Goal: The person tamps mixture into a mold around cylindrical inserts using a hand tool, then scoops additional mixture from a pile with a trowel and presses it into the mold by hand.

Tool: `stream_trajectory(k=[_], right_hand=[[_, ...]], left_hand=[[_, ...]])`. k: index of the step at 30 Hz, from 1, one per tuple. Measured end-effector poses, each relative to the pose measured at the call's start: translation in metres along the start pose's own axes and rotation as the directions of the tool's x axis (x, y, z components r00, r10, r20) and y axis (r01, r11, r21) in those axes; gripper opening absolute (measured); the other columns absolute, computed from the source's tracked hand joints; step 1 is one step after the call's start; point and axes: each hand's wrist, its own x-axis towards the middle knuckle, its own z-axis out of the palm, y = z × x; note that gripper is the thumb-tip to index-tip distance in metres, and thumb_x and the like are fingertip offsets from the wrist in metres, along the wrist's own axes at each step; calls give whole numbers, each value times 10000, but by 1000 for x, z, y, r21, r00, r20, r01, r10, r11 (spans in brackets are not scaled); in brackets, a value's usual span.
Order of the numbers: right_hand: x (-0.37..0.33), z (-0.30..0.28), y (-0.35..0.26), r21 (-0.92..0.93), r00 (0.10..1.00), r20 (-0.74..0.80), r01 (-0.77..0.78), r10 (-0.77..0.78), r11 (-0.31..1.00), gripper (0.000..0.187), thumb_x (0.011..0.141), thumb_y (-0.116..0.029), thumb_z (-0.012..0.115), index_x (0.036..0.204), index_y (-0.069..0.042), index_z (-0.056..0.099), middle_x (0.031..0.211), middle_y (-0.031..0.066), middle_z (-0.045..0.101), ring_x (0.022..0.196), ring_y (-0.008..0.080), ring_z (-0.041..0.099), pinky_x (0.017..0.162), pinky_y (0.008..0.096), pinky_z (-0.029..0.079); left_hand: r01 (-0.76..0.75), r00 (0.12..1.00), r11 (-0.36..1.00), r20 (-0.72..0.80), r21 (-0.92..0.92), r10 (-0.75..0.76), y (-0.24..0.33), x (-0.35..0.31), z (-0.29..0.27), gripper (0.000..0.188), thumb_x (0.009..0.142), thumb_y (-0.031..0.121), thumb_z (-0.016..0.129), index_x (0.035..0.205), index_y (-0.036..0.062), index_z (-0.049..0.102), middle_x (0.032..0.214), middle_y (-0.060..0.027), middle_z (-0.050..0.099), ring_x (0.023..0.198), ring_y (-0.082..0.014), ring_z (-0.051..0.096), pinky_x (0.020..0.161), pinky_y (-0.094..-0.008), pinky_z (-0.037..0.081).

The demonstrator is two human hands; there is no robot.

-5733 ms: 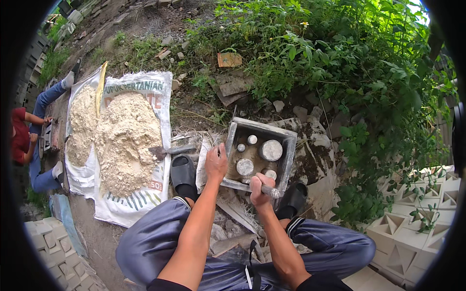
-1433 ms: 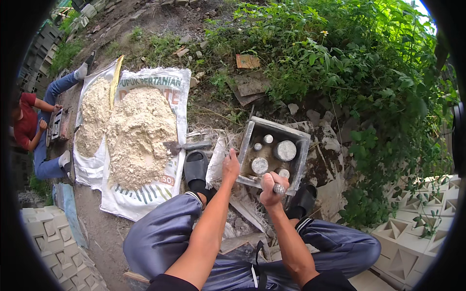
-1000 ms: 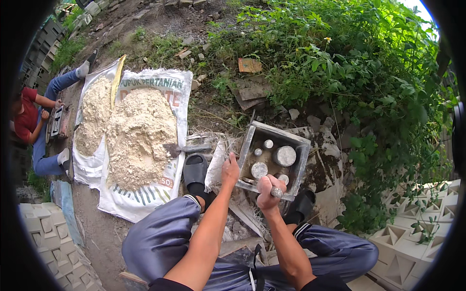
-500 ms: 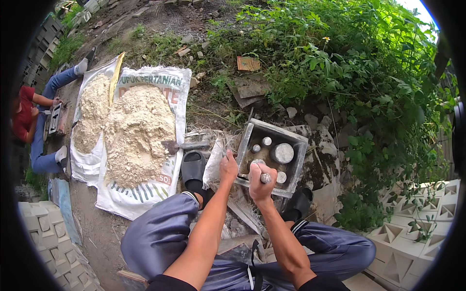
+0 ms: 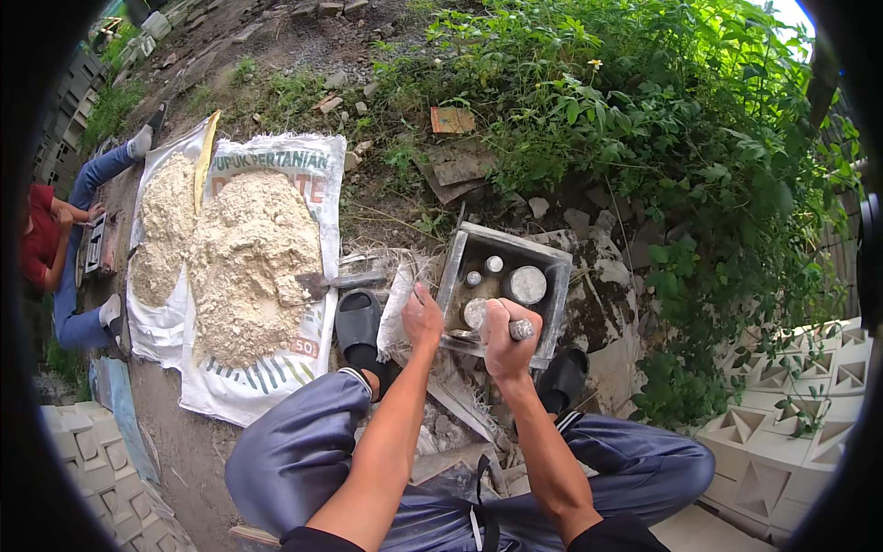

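A dark square box mould (image 5: 517, 241) with a pale, worn rim lies in front of my feet. Several round whitish pegs stand inside it, among them a wide cylinder (image 5: 527, 285). My right hand (image 5: 511, 339), over the mould's near side, is wrapped round a stubby, powder-coated rod (image 5: 521, 328); its lower part is hidden by the fist. To the left of the mould, my left hand (image 5: 422, 318) is closed beside a white, frayed piece of sacking (image 5: 396, 302). What its fingers hold, if anything, cannot be made out.
Pale powder (image 5: 244, 262) is heaped on white sacks (image 5: 331, 184) at left, with a trowel (image 5: 317, 283) in its edge. Another person (image 5: 41, 230) sits at far left. Patterned pale blocks (image 5: 773, 442) are stacked at right; green plants (image 5: 662, 120) grow beyond the mould.
My right hand has moved slightly right and down relative to the mould, with the rod still in it. My left hand stays beside the sacking. The whole view has shifted a little.
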Motion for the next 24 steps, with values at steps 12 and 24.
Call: stream_trajectory(k=[12,24], right_hand=[[-7,-37,-9,-51,999,-49,4,-7,999,393,894,-58,443,515,-30,340,459,-10,370,394,60,319,384,259,246],[-15,-70,-26,59,987,-150,-46,55,997,397,889,-80,441,507,-43,337,456,-11,358,391,60,304,377,260,238]], left_hand=[[36,999,999,-2,38,-36,15,-7,-7,536,962,402,299,1077,-16,615,1036,-273,622,1002,-447,556,905,-495,402],[16,1000,993,-27,117,-13,12,-6,1,486,962,367,302,1045,5,616,997,-267,627,957,-453,565,858,-510,412]])
